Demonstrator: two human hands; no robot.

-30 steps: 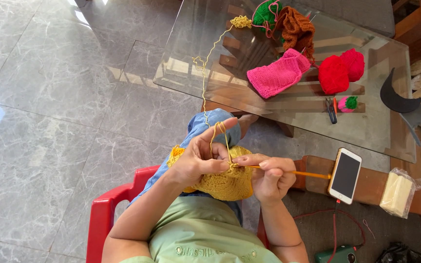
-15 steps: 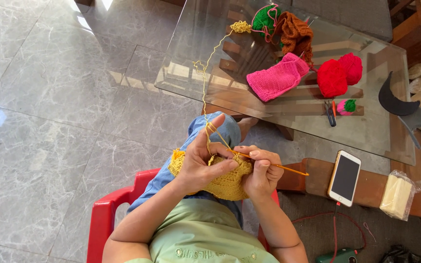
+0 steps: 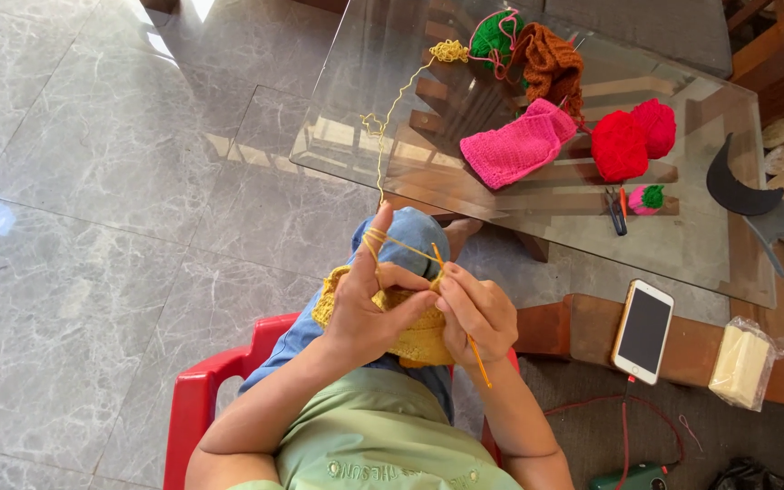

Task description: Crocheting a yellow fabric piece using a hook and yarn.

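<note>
My left hand point(image 3: 369, 304) grips a yellow crocheted piece point(image 3: 415, 338) in my lap, with yellow yarn point(image 3: 383, 154) looped over its raised forefinger. The strand runs up to a small yellow yarn bundle point(image 3: 451, 50) on the glass table point(image 3: 338, 150). My right hand point(image 3: 478, 313) holds an orange crochet hook point(image 3: 465, 331), its tip at the top edge of the yellow piece and its handle pointing down toward my body. Both hands press close together over my knee in blue jeans point(image 3: 410, 231).
On the glass table lie a pink knitted piece point(image 3: 514, 145), a brown knit point(image 3: 551, 63), green yarn point(image 3: 494, 34), two red yarn balls point(image 3: 632, 136) and small scissors point(image 3: 617, 209). A phone point(image 3: 643, 328) and a wrapped block point(image 3: 741, 363) rest on a wooden bench. I sit on a red chair point(image 3: 197, 399).
My right hand has swung the hook from pointing out to the right to pointing down toward me, its tip now in the yellow piece. My left hand stays on the work.
</note>
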